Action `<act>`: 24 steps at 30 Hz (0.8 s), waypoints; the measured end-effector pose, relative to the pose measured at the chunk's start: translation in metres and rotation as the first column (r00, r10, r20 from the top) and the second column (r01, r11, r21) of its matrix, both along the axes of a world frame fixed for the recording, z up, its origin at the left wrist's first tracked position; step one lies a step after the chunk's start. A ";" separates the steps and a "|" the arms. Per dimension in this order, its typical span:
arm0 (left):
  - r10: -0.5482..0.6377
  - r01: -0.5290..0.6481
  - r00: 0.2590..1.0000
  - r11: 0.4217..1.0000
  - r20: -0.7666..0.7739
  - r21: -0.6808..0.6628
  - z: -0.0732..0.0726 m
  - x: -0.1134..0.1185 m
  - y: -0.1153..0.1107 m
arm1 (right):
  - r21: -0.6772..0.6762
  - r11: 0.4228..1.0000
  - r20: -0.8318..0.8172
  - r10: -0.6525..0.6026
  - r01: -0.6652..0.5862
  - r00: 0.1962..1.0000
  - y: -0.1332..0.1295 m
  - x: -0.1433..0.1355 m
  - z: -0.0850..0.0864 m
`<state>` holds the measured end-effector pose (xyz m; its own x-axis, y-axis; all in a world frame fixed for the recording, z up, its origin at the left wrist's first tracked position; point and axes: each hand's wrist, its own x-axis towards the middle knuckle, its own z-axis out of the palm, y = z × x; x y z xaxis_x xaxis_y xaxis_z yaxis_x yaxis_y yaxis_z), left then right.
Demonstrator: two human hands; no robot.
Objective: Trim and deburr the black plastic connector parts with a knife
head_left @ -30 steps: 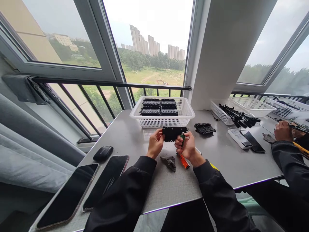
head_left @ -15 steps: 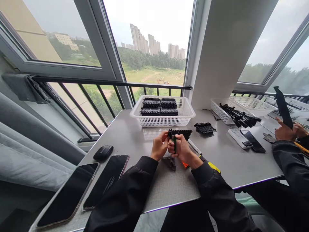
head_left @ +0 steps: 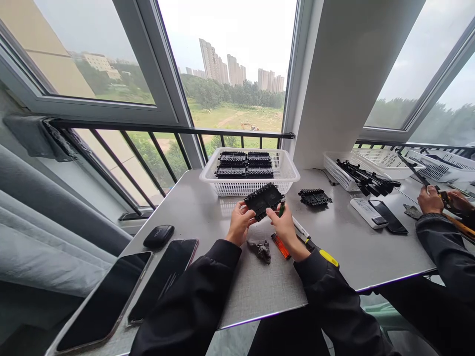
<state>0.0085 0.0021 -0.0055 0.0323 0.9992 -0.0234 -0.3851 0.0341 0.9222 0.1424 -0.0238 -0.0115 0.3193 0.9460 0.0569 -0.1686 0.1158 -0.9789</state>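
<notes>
Between my two hands is a black plastic plate with toothed edges [head_left: 264, 200], tilted so its broad flat face shows. My left hand [head_left: 240, 222] grips its left lower edge, thumb on top. The right hand [head_left: 285, 227] pinches the right lower corner, and a green lighter [head_left: 282, 207] is also held in those fingers. On the table just below lie a crumpled dark grey rag [head_left: 261, 251] and an orange lighter [head_left: 281, 246]. A white marker [head_left: 300, 227] and a yellow-and-black tool [head_left: 328, 257] lie beside my right wrist, partly hidden by it.
A white basket [head_left: 256, 187] holds several similar black plates. Another plate [head_left: 314, 197] lies right of it. Phones [head_left: 163, 279] and a black case [head_left: 159, 236] are at left. Farther right are a basket of black parts [head_left: 343, 173], a white box [head_left: 367, 212], and a co-worker's hands [head_left: 430, 200].
The plate has been raised and turned so its flat face shows. My right hand has shifted right to its corner, the lighter still in it. The co-worker's long dark part has been lowered.
</notes>
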 end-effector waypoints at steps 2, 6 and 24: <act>-0.053 0.053 0.999 0.999 -0.012 0.008 0.002 0.000 -0.002 | -0.018 1.000 -0.016 -0.004 0.004 1.000 0.000 0.000 -0.002; -0.121 0.124 0.989 0.992 -0.087 0.032 0.003 0.001 -0.002 | 0.029 0.996 0.000 -0.082 0.082 0.997 0.004 0.002 -0.005; -0.105 0.176 0.937 0.966 -0.334 0.190 -0.010 0.000 0.005 | 0.334 0.894 0.432 -0.426 0.297 0.795 -0.007 0.005 0.011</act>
<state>0.0086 0.0066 -0.0153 0.1986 0.9674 0.1571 -0.0750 -0.1449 0.9866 0.1479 -0.0313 -0.0007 0.5049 0.7022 0.5019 0.4184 0.3095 -0.8539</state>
